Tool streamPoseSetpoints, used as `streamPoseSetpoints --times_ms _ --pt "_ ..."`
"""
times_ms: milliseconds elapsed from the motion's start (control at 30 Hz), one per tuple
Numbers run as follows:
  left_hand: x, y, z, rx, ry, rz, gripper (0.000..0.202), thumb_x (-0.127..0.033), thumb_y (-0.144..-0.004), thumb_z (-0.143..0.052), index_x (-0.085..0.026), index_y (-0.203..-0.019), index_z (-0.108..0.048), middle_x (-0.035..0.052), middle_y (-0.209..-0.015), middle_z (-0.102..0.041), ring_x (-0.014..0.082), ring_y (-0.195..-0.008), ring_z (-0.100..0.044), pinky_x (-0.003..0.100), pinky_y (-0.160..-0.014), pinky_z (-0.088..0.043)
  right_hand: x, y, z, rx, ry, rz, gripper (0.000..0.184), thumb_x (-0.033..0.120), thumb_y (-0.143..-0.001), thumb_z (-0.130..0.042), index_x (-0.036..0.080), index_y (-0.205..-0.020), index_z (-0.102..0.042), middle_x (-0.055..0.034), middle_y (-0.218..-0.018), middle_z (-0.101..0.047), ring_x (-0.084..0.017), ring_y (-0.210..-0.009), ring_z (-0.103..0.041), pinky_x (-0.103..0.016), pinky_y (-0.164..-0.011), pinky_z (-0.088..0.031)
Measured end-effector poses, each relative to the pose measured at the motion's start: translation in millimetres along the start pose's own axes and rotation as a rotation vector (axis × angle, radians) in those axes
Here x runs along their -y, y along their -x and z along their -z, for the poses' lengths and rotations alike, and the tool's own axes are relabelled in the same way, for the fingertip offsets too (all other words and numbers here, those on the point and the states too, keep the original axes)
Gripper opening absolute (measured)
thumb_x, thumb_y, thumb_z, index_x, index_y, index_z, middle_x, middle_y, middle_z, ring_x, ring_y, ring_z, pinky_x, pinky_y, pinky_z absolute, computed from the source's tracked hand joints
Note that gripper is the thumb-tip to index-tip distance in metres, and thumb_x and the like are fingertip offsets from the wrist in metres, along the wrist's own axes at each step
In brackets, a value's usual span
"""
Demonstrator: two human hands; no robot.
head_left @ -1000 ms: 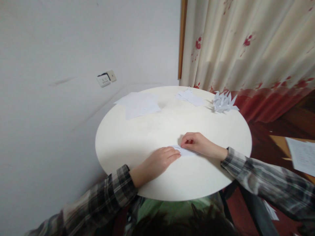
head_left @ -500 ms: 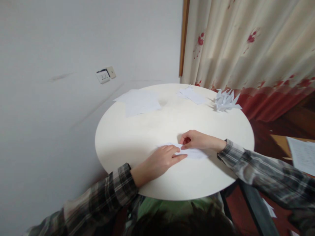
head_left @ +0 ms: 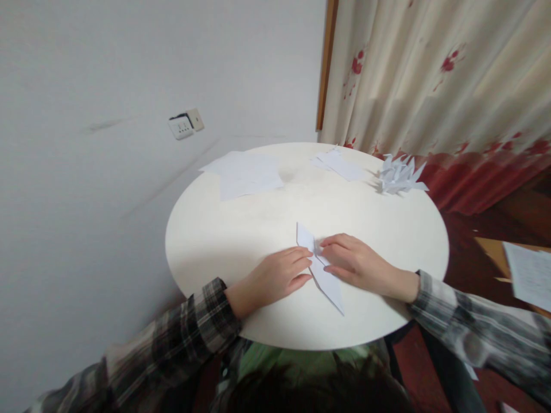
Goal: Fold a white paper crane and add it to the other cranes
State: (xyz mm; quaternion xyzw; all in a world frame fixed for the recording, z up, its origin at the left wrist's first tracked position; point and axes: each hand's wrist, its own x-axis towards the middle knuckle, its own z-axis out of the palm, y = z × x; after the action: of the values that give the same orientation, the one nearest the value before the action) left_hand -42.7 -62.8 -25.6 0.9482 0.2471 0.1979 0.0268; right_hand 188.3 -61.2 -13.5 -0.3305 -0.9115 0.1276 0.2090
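Note:
A white folded paper with pointed ends lies slantwise on the round table, running from upper left to lower right. My left hand reaches in from the left, its fingertips pressing the paper's middle and its thumb near the left edge. From the right, my right hand bends its fingers at the paper's right edge, thumb and fingertips on the fold. The two hands are close together but a small gap shows between them. Fingers partly hide the paper's middle.
The round white table stands by a wall. At its back left lie flat paper sheets, farther right small paper pieces. A cluster of folded paper cranes sits at the back right, near the curtain. A written sheet lies on a wooden surface beyond.
The folded paper has turned from lying nearly crosswise to a steep slant. My right hand has shifted right and down, its pinch loosened; my left hand has drawn slightly left.

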Motion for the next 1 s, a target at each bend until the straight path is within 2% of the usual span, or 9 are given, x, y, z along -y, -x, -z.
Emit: streamPoseSetpoints --times_ms 100,267,367,467,633,1000 --pt "4 3 -2.7 0.024 0.043 -0.008 0.021 -0.023 -0.089 -0.046 -0.012 -0.103 -0.057 0.0111 -0.116 -0.057 0.0193 -0.115 -0.048 0.034 -0.099 -0.041 -11 8 -1 0.048 -0.058 0.18 0.028 0.027 -0.089 -0.047 0.017 -0.114 -0.053 -0.0115 -0.121 -0.056 -0.019 -0.117 -0.047 -0.038 -0.099 -0.038" --pt "5 5 3.1 0.059 0.131 0.015 0.022 -0.019 -0.086 -0.046 -0.014 -0.105 -0.058 0.012 -0.126 -0.051 0.0201 -0.119 -0.044 0.036 -0.101 -0.039 -18 21 0 0.082 -0.074 0.252 0.032 0.02 -0.089 -0.044 0.016 -0.12 -0.052 -0.0094 -0.12 -0.059 -0.018 -0.119 -0.046 -0.038 -0.101 -0.039" --pt "3 6 7.0 0.155 0.179 -0.021 0.031 -0.021 -0.086 -0.047 -0.016 -0.117 -0.053 0.0109 -0.129 -0.048 0.0194 -0.121 -0.042 0.036 -0.103 -0.036 -18 26 1 0.092 -0.056 0.266 0.034 0.02 -0.089 -0.044 0.016 -0.122 -0.052 -0.0096 -0.122 -0.058 -0.018 -0.119 -0.046 -0.039 -0.102 -0.038" --pt "4 8 8.4 0.2 0.183 -0.047 0.035 -0.021 -0.088 -0.045 -0.019 -0.123 -0.05 0.0099 -0.137 -0.041 0.0206 -0.126 -0.038 0.038 -0.105 -0.033 -18 29 2 0.089 -0.016 0.264 0.034 0.021 -0.089 -0.044 0.016 -0.121 -0.052 -0.0106 -0.126 -0.054 -0.018 -0.12 -0.046 -0.041 -0.102 -0.039" --pt "6 8 7.2 0.215 0.207 -0.057 0.037 -0.021 -0.087 -0.045 -0.02 -0.125 -0.049 0.0093 -0.14 -0.037 0.0209 -0.127 -0.036 0.038 -0.106 -0.031 -18 30 4 0.101 0.055 0.295 0.032 0.021 -0.089 -0.044 0.016 -0.119 -0.055 -0.0112 -0.127 -0.053 -0.019 -0.12 -0.045 -0.041 -0.102 -0.039" --pt "6 6 9.8 0.238 0.255 -0.084 0.039 -0.018 -0.086 -0.044 -0.019 -0.125 -0.048 0.0064 -0.137 -0.042 0.0203 -0.131 -0.03 0.041 -0.108 -0.029 -20 31 0 0.081 0.114 0.306 0.034 0.02 -0.087 -0.046 0.018 -0.12 -0.055 -0.0074 -0.128 -0.053 -0.019 -0.123 -0.043 -0.04 -0.101 -0.04"
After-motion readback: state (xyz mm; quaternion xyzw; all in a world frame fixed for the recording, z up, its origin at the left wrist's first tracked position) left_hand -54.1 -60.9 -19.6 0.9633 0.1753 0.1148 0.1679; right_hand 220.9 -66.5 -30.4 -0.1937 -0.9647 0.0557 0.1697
